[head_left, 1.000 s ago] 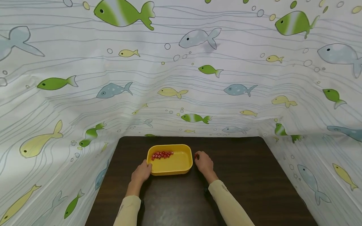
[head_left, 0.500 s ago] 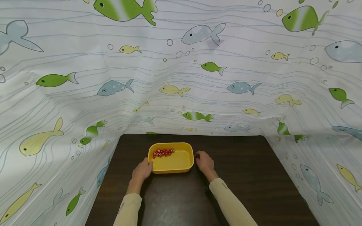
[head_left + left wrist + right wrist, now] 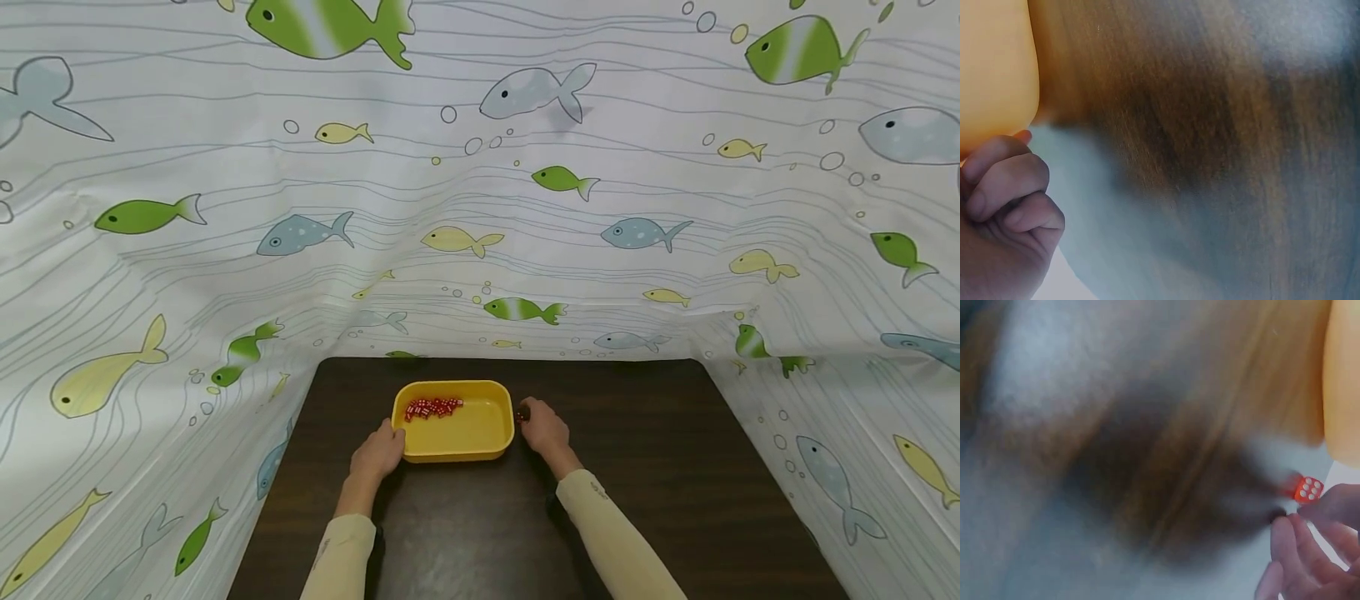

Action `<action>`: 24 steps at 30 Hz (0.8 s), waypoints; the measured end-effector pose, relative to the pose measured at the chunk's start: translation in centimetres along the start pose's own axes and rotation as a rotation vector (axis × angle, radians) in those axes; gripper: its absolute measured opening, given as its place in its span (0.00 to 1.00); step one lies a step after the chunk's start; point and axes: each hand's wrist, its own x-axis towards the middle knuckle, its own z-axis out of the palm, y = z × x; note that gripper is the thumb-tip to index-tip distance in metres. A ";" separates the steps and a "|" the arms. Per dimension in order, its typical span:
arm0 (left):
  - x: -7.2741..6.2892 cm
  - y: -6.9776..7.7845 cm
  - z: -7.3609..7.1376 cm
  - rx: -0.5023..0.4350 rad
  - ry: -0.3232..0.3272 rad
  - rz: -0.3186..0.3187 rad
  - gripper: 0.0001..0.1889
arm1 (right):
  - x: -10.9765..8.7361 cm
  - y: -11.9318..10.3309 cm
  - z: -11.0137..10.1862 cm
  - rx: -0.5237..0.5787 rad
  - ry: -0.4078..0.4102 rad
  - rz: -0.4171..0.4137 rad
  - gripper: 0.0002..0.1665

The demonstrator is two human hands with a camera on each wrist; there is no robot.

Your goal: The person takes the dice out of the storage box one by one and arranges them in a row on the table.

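My left hand (image 3: 378,452) grips the near left corner of a yellow tray (image 3: 457,446). In the left wrist view its fingers (image 3: 1013,181) are curled below the tray wall (image 3: 997,69). A cluster of red dice (image 3: 431,407) lies in the back left part of the tray. Just outside the tray's right side is my right hand (image 3: 545,427), beside a single red die (image 3: 1309,489) on the table. The die shows six white pips. The right thumb (image 3: 1338,503) overlaps its lower edge in this view, with the other fingertips close by, low at the table surface.
The dark wood-patterned table (image 3: 465,533) reflects light near its front. White fabric (image 3: 420,192) printed with fish surrounds it at the back and both sides. Both forearms, in cream sleeves (image 3: 611,533), reach across the table from the front.
The head view has tilted slightly. My right hand has shifted a little to the right, so more of the die shows beside its fingertips. My left hand keeps its grip on the tray.
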 end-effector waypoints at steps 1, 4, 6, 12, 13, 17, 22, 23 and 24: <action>0.0 0.0 0.0 -0.002 0.003 0.003 0.28 | 0.1 0.1 -0.1 0.016 -0.006 0.016 0.23; -0.1 0.1 0.1 -0.003 0.015 0.010 0.28 | 0.3 0.4 -0.4 0.076 -0.002 0.063 0.25; -0.1 0.2 0.1 0.003 0.023 0.011 0.27 | 0.3 0.4 -0.6 0.115 0.020 0.081 0.24; -0.2 -0.1 0.4 0.022 0.039 0.011 0.27 | -0.6 -1.0 -1.2 0.197 0.142 0.077 0.20; -0.1 -0.2 0.4 0.022 0.037 0.009 0.27 | -0.7 -1.3 -1.2 0.198 0.163 0.076 0.20; 0.1 -0.4 0.5 0.015 0.027 0.008 0.27 | -0.6 -2.9 -1.2 0.215 0.220 0.048 0.17; 0.3 -0.3 0.4 0.011 0.028 0.018 0.28 | -0.2 -4.8 -0.8 0.176 0.234 -0.035 0.14; 0.3 -0.2 0.4 0.010 0.028 0.016 0.28 | -0.2 -5.2 -0.6 0.152 0.228 -0.055 0.14; 0.3 -0.2 0.5 0.006 0.027 0.012 0.28 | -0.2 -5.5 -0.4 0.122 0.223 -0.075 0.14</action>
